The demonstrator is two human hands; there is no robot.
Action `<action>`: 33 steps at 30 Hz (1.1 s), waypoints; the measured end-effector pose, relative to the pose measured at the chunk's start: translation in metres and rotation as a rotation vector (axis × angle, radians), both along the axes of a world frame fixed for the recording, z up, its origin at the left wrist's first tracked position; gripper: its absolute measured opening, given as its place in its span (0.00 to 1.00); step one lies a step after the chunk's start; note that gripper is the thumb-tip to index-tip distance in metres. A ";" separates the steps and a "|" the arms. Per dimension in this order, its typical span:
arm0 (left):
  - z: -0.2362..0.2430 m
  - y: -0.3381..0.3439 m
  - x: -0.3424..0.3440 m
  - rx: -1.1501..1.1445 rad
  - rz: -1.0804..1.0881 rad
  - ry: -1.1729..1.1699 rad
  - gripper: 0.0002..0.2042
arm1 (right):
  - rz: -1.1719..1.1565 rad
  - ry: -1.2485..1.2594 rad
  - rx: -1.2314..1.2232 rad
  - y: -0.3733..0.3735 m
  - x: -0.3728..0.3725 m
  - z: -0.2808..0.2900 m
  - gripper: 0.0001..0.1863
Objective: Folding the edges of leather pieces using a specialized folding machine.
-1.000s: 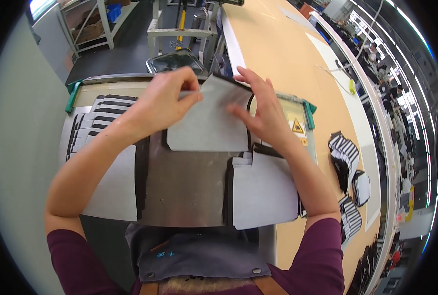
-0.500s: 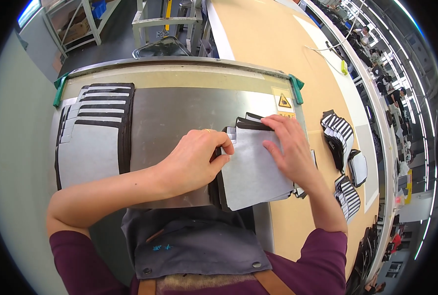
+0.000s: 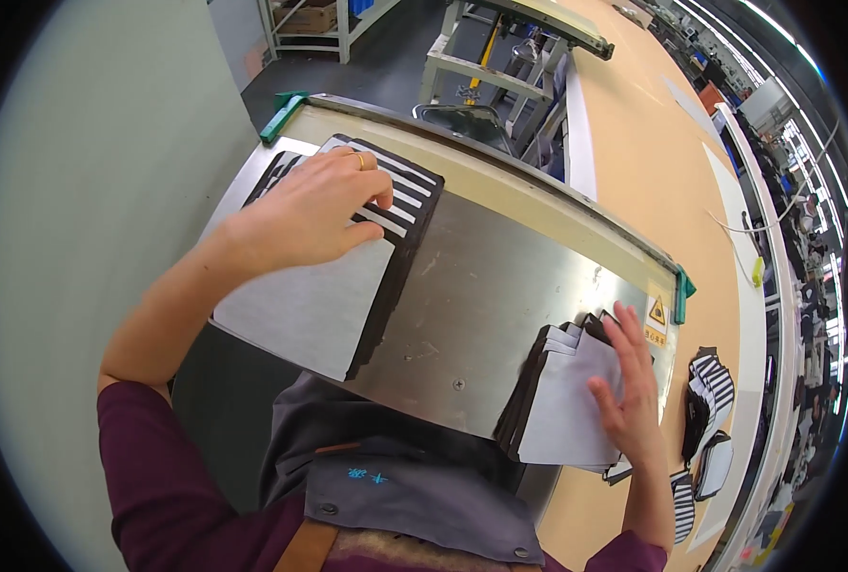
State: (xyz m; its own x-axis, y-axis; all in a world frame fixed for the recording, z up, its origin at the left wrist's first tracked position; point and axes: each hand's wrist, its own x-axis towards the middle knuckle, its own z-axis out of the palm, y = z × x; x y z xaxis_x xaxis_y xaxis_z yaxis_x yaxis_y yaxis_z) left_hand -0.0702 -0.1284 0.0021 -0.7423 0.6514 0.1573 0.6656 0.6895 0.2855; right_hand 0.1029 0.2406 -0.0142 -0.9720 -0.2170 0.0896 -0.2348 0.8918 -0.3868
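At four o'clock on the metal plate (image 3: 481, 296), the right hand (image 3: 629, 386) lies open against the uneven-edged right stack (image 3: 562, 405); a sideways nudge there could skew its layers. Farther off, at ten o'clock, the left hand (image 3: 305, 210) curls over the striped left stack (image 3: 305, 319), thumb and forefinger apart. Gripping a sheet? Cannot tell! Dragging fingertips could shift several layers together.

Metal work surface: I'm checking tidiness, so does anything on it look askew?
The pale-topped stack by the right hand looks uneven: dark edges fan out at its left and corners jut below, not flush.
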 end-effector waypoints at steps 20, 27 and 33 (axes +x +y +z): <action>0.005 0.108 -0.050 0.330 -0.227 -0.070 0.11 | -0.074 -0.267 -0.901 -0.061 -0.127 0.001 0.31; -0.044 0.116 -0.039 0.101 -0.325 0.140 0.25 | -0.195 0.183 -0.059 -0.017 -0.140 -0.017 0.33; -0.053 0.112 -0.041 0.040 -0.355 0.157 0.33 | 0.122 0.194 0.262 -0.022 -0.125 -0.024 0.31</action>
State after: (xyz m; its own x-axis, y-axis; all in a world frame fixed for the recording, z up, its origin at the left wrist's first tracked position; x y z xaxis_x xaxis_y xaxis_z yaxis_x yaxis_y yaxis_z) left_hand -0.1116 -0.0163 -0.0510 -0.4366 0.8544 0.2819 0.8986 0.3986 0.1834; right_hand -0.0219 0.2191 -0.0384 -0.9078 -0.3707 0.1963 -0.3925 0.9158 -0.0858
